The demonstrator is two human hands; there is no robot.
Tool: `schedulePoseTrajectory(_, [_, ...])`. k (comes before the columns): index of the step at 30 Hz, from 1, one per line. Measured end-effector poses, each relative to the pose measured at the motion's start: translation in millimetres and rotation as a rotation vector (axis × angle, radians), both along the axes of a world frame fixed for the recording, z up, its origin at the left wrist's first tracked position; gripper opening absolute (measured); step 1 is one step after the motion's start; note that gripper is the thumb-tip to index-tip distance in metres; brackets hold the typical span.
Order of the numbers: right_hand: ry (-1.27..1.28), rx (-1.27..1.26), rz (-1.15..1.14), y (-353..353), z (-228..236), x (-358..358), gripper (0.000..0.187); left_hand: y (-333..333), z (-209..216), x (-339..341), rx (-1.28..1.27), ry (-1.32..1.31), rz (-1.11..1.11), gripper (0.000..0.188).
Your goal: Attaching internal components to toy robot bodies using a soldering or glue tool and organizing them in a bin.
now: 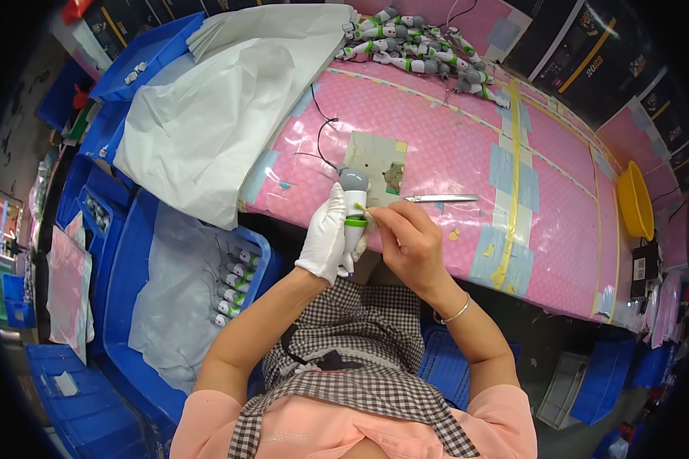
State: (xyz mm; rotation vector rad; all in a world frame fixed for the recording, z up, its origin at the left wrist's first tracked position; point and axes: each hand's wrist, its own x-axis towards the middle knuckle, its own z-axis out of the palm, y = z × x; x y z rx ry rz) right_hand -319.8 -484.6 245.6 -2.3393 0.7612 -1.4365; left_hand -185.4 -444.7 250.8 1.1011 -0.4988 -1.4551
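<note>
We find the grey-and-white device (354, 197) held in the gloved left hand (324, 243), just left of the bare right hand (412, 245), pinched narrow at a small green part (357, 206); whether it grips this, we cannot tell. We judge that uneven pressure could twist the device, or tugging strain the cable (319, 141) beyond the left hand.

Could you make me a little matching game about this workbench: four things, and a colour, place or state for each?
Things:
1. Left hand
2. Right hand
3. Silver tool
4. Basin

Clues:
A. Lying on the pink table
B. Yellow
C. White-gloved, around a corded device
D. Bare, no glove

Right pairs: 1-C, 2-D, 3-A, 4-B
</note>
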Motion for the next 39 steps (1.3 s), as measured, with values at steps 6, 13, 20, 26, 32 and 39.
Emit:
schedulePoseTrajectory(6, [0.014, -0.047, -0.011, -4.4, 6.1, 0.4, 0.023, 0.9, 2.3, 0.0, 0.015, -0.061, -0.008, 0.046])
schedulePoseTrajectory(13, [0.037, -0.039, -0.027, -8.3, 5.7, 1.9, 0.023, -0.6, 5.3, 1.6, -0.009, -0.135, -0.041, 0.051])
schedulePoseTrajectory(20, [0.043, -0.082, -0.025, -7.8, 5.8, 0.3, 0.021, 2.2, 5.4, 0.3, 0.013, -0.151, -0.047, 0.051])
schedulePoseTrajectory(26, [0.071, -0.073, -0.02, -8.7, 5.6, -3.7, 0.023, -0.2, 4.0, 0.8, -0.013, -0.108, -0.041, 0.045])
schedulePoseTrajectory(32, [0.069, -0.098, -0.014, -7.2, 4.4, -3.2, 0.025, -2.4, 1.5, 3.1, -0.021, -0.117, -0.033, 0.045])
schedulePoseTrajectory(39, [0.088, -0.095, -0.017, -2.2, 1.4, -4.0, 0.024, 0.3, 3.7, 3.5, 0.004, -0.112, -0.048, 0.045])
